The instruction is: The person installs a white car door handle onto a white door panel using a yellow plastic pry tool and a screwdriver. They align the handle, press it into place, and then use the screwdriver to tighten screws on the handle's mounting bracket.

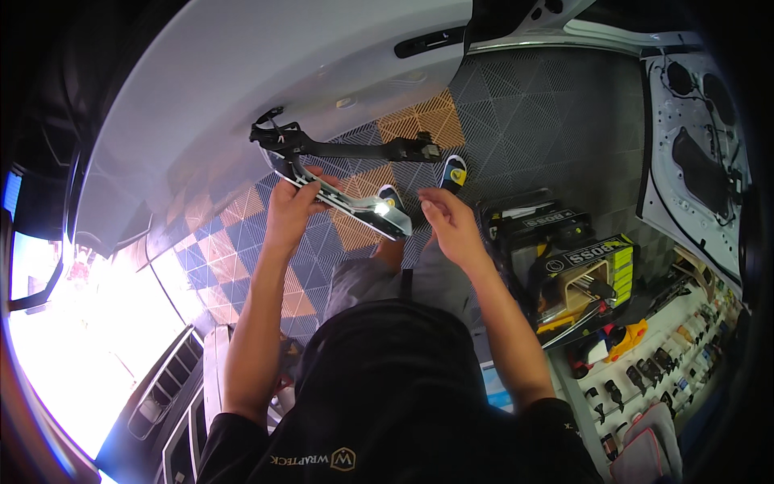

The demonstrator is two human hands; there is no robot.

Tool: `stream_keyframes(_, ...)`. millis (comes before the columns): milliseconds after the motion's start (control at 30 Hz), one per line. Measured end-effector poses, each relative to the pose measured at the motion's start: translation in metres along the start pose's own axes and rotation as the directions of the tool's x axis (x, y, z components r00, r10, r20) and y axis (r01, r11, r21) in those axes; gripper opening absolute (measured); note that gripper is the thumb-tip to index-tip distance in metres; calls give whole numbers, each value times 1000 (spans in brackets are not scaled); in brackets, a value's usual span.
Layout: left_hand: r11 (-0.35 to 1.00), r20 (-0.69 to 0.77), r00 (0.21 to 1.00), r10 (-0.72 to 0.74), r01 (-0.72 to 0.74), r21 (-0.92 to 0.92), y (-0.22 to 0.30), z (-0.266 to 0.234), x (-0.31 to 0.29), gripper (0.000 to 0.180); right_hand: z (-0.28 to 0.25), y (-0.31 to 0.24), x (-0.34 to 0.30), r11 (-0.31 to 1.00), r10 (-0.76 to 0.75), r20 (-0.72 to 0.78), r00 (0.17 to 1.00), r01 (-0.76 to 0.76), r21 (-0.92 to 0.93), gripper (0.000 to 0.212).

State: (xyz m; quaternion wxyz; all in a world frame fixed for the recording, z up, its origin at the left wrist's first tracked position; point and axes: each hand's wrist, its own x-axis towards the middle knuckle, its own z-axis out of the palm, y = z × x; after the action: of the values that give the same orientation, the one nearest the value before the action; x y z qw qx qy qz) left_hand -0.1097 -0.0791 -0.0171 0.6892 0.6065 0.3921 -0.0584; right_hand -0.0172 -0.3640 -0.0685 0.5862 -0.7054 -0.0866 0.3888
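My left hand [292, 211] is closed round a long, light-grey curved car trim piece [345, 202], fingers behind it and thumb on its near edge. Clips or slots show along its inner side, and its right end shines brightly. At its upper left end it meets a black plastic bracket [347, 148] with a long arm reaching to the right; whether the two are fastened together I cannot tell. My right hand [453, 227] hovers just right of the trim's end, apart from it, its fingers loosely bent and nothing visible in them.
A light-grey car panel [322, 60] with a black recess [430, 42] curves overhead. A stripped door [700, 153] stands open at the right. Black-and-yellow tool cases [576, 270] sit beside my right arm, near a shelf holding several small items [645, 371]. Patterned tiles [536, 105] cover the floor.
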Motion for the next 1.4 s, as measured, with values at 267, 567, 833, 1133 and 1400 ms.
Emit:
stream_keyframes(267,932,180,984,-10,74,-354,11,9,0,35,1,-18,1,815,158,466,870,-382,436,44)
stream_keyframes(567,912,251,968,-15,116,-392,10,25,3,55,-7,-61,-20,991,-47,262,964,13,130,52)
stream_keyframes(833,830,340,933,-119,282,-482,11,52,-26,51,-2,-73,-31,993,-113,221,969,100,68,51)
stream_keyframes(1133,700,493,859,-141,439,-564,9,52,-36,47,7,-87,-48,969,100,181,978,-137,207,42)
stream_keyframes(1400,670,528,842,-106,453,-588,12,51,-39,47,11,-103,-56,967,-22,112,993,-7,255,43)
